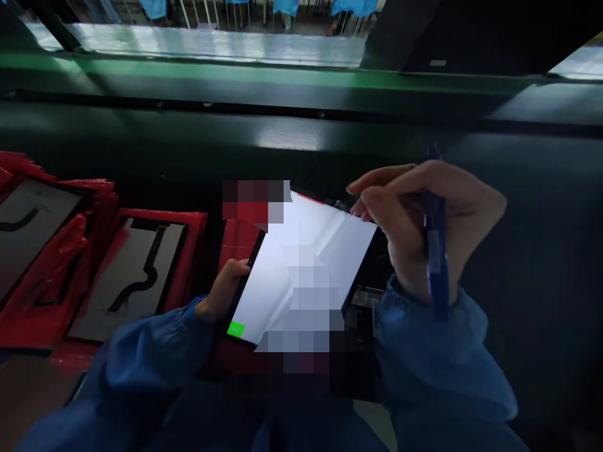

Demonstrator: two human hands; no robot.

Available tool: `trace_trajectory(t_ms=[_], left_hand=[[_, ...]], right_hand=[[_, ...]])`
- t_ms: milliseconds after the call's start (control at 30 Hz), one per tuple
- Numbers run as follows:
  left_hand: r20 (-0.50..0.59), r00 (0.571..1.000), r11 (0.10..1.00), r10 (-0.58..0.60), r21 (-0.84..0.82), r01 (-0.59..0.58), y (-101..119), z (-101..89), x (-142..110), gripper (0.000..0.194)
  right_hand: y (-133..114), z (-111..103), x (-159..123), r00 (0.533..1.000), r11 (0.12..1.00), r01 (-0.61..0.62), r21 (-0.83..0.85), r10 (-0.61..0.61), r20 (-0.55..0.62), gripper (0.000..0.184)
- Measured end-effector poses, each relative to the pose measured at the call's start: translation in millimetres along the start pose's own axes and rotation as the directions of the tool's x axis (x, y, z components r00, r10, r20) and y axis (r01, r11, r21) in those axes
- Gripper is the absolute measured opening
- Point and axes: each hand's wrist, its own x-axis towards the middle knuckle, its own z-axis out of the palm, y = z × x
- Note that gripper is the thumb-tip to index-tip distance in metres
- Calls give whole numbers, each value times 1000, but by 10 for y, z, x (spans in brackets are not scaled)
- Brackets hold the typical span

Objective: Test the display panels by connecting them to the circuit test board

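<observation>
A lit display panel (339,242) with a white screen, dark edges and a green square in its near left corner lies tilted in front of me. My left hand (222,290) grips its left edge, thumb at the rim and the other fingers hidden. Over the panel's far right corner is my right hand (452,207), with a blue pen (438,270) tucked in it, pointing back towards the wrist. Its fingertips are bent close to that corner; whether they touch it, I cannot tell. Blurred blocks cover part of the screen's middle and near edge.
Red padded wrapping (198,242) surrounds a panel (136,276) with a dark curved strip at the left. Beside it lie more red wraps (101,194) and another panel (28,220). A green ledge (188,75) runs across behind; blue-covered stools (285,6) stand beyond.
</observation>
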Motion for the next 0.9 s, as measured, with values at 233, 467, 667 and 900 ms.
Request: trace_trajectory(t_ms=[233, 467, 667, 900], left_hand=[[-82, 986, 987, 146, 79, -140, -34, -57, 5, 29], [-217, 942, 966, 257, 73, -247, 36, 49, -22, 25], [-338, 873, 936, 350, 82, -343, 7, 15, 0, 23], [-349, 892, 958, 287, 110, -266, 33, -43, 11, 21]], right_hand=[[375, -115, 116, 973, 996, -77, 40, 67, 220, 52], [523, -122, 117, 862, 966, 155, -205, -31, 506, 104], [505, -118, 137, 911, 996, 88, 12, -85, 403, 82], [81, -119, -48, 802, 989, 44, -140, 49, 596, 112]])
